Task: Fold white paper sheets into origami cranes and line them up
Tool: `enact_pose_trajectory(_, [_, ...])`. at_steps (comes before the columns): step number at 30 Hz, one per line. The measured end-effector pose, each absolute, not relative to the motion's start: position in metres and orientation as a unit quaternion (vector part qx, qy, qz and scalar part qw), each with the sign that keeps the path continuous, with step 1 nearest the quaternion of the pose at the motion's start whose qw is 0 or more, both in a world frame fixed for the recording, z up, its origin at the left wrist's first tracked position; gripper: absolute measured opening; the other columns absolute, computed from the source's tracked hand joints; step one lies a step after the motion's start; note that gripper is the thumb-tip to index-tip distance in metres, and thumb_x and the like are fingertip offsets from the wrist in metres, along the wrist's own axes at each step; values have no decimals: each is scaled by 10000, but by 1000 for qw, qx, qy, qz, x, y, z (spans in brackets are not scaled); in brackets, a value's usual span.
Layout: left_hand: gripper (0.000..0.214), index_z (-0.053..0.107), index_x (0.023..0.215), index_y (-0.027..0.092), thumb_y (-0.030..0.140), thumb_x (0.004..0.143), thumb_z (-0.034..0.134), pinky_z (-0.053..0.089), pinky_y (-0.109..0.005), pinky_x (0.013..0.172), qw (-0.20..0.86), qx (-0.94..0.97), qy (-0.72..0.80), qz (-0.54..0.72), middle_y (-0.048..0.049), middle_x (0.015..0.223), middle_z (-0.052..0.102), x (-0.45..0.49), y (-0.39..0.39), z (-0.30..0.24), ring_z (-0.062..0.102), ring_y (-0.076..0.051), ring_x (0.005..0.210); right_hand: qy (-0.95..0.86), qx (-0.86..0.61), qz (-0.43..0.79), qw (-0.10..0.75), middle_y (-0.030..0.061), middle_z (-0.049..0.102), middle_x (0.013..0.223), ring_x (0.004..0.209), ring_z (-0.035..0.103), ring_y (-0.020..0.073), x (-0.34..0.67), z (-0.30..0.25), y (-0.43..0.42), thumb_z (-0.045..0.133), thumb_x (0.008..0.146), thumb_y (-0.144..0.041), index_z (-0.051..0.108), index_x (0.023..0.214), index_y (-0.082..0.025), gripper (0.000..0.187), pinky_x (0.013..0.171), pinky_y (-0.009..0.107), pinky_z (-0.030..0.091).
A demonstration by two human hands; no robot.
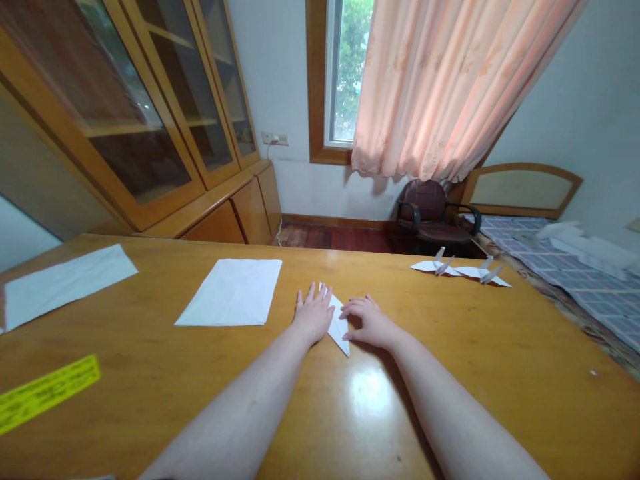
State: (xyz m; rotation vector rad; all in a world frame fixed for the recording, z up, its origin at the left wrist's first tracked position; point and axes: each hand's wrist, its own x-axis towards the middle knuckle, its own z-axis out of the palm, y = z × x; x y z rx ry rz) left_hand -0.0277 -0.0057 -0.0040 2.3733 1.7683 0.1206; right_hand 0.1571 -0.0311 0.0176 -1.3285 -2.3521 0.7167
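The left hand (313, 315) lies flat and fully open, palm down, fingers stretched out side by side, over the left part of a small white folded paper piece with a sharp triangular point (340, 331); it presses on the paper and grips nothing; the right hand (369, 321) is half curled with raised knuckles, its fingertips (346, 312) touching the paper's right edge; whether its thumb nips the paper from below cannot be told; the folded paper lies on the glossy honey-coloured wooden desk (450, 373), between the two hands and near the desk's middle, its point aimed toward the person; both bare forearms reach in from the near edge

Just left of the left hand, but apart from it, lies a flat rectangular white paper sheet (230, 293); a second white sheet (70, 280) lies well apart at the desk's far left, and a yellow printed strip (47, 390) lies near the front left corner; two white folded paper cranes (434, 265) (486, 273) stand side by side toward the far right edge, well apart from the hands

Beyond the desk a dark brown armchair (431, 212) stands under a salmon-pink curtain (450, 87); a tall wooden cabinet with glass doors (165, 100) runs along the left wall; a bed with a blue checked cover (590, 293) stands at the right
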Motion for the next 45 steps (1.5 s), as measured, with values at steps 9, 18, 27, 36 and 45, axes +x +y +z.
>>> enact_pose_trajectory(9, [640, 221, 1426, 199, 492, 864, 306, 91, -570, 1076, 99, 772, 626, 41, -82, 1496, 212, -27, -5, -4, 81, -301, 1385, -825, -483, 212, 200, 78, 595, 1199, 1150, 481, 236, 153, 10, -30, 641, 758, -379, 598, 1137, -255, 401, 1053, 493, 171])
enact_pose_trajectory(18, [789, 267, 1404, 140, 593, 774, 411, 81, -558, 1079, 88, 739, 666, 61, -135, 1484, 229, -28, -2, -4, 77, -350, 1375, -823, -488, 215, 198, 59, 611, 1180, 1168, 469, 235, 153, 8, -29, 611, 781, -332, 626, 1084, -261, 312, 1055, 494, 186])
enact_pose_trajectory(27, [644, 289, 1390, 195, 481, 825, 406, 72, -541, 1092, 109, 789, 601, 72, -92, 1470, 286, -24, -4, -3, 155, -284, 1372, -796, -516, 229, 219, 57, 627, 1123, 1169, 465, 239, 153, 7, -27, 648, 735, -278, 610, 1092, -253, 359, 1064, 484, 163])
enact_pose_trajectory(36, [564, 359, 1352, 212, 434, 836, 409, 114, -529, 1093, 122, 796, 586, 89, -73, 1460, 313, -24, -4, -2, 238, -267, 1342, -788, -520, 230, 238, 40, 647, 1098, 1137, 495, 245, 154, 5, -25, 685, 706, -282, 640, 1028, -266, 325, 1052, 499, 165])
enact_pose_trajectory(45, [544, 344, 1361, 328, 471, 841, 405, 56, -598, 1062, 96, 796, 593, 77, -19, 1484, 264, -24, -6, -7, 135, -338, 1362, -818, -499, 185, 216, 58, 623, 1143, 1123, 482, 234, 153, 5, -27, 659, 753, -359, 651, 1034, -276, 293, 1039, 492, 169])
